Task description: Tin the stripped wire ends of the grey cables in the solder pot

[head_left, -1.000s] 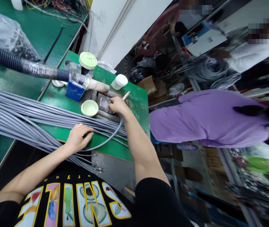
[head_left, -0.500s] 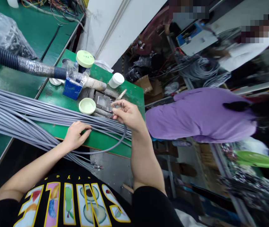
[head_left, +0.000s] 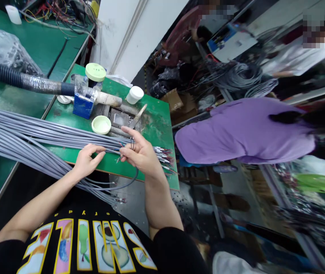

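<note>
A thick bundle of grey cables (head_left: 22,131) runs from the left across a small green table (head_left: 153,118). My right hand (head_left: 139,154) pinches the stripped end of one grey cable (head_left: 122,185), thin coloured wires showing between its fingers; the cable loops down below the table's front edge. My left hand (head_left: 88,160) is closed on cables of the bundle just left of it. Other stripped cable ends (head_left: 164,156) lie to the right of my right hand.
Behind my hands sit a small metal pot (head_left: 118,118), a pale green lid (head_left: 101,125), a blue box (head_left: 82,105), a white jar (head_left: 134,94) and a corrugated hose (head_left: 22,80). A person in a purple top (head_left: 245,133) stands right of the table. Cable coils lie beyond.
My right hand has drawn the cable end back from the metal pot toward me and now holds it over the bundle. My left hand has shifted slightly and pinches the cables.
</note>
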`<action>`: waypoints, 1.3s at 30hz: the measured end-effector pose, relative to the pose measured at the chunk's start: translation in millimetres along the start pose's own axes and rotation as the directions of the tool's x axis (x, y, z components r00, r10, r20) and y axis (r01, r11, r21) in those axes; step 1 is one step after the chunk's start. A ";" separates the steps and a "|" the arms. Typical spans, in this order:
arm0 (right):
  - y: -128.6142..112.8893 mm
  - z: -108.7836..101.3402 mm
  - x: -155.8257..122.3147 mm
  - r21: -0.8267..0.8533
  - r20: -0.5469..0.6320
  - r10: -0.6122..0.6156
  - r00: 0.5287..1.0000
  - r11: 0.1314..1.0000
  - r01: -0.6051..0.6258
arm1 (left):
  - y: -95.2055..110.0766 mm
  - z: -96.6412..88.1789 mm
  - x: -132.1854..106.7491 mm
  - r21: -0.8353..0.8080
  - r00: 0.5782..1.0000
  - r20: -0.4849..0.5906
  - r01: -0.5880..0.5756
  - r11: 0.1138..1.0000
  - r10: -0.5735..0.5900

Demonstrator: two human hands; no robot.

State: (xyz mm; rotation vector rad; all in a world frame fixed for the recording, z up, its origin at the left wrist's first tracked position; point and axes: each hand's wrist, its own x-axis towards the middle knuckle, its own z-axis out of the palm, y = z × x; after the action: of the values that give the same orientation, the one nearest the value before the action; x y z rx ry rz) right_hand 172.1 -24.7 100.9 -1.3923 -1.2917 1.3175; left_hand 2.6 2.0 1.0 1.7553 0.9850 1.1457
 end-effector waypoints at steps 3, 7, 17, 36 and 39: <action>0.0 -0.2 -2.7 0.007 0.007 -0.009 1.000 1.000 0.009 | 1.5 0.1 -1.2 -0.002 1.000 0.007 0.020 1.000 -0.020; 1.8 0.1 -5.6 -0.006 0.005 -0.034 0.999 0.999 0.034 | 3.3 1.2 -2.4 -0.065 0.997 -0.010 0.081 0.995 -0.082; 8.9 13.4 -12.5 -0.184 0.010 -0.119 0.993 0.976 0.119 | 38.8 1.7 8.7 -0.614 0.916 0.189 0.392 0.685 -0.355; 14.3 22.9 -16.1 -0.293 -0.154 -0.211 0.965 0.943 0.160 | 45.7 7.9 2.9 -0.658 0.938 0.046 0.288 0.696 -0.345; 14.4 22.5 -13.5 -0.261 -0.174 -0.210 0.962 0.952 0.161 | 45.8 9.2 1.9 -0.680 0.930 0.053 0.300 0.669 -0.363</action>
State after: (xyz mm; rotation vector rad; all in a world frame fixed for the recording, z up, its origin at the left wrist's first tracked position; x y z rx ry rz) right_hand 152.8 -42.2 86.1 -1.4868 -1.4437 0.8886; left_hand 20.0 -15.3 40.8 0.8903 0.7492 1.1489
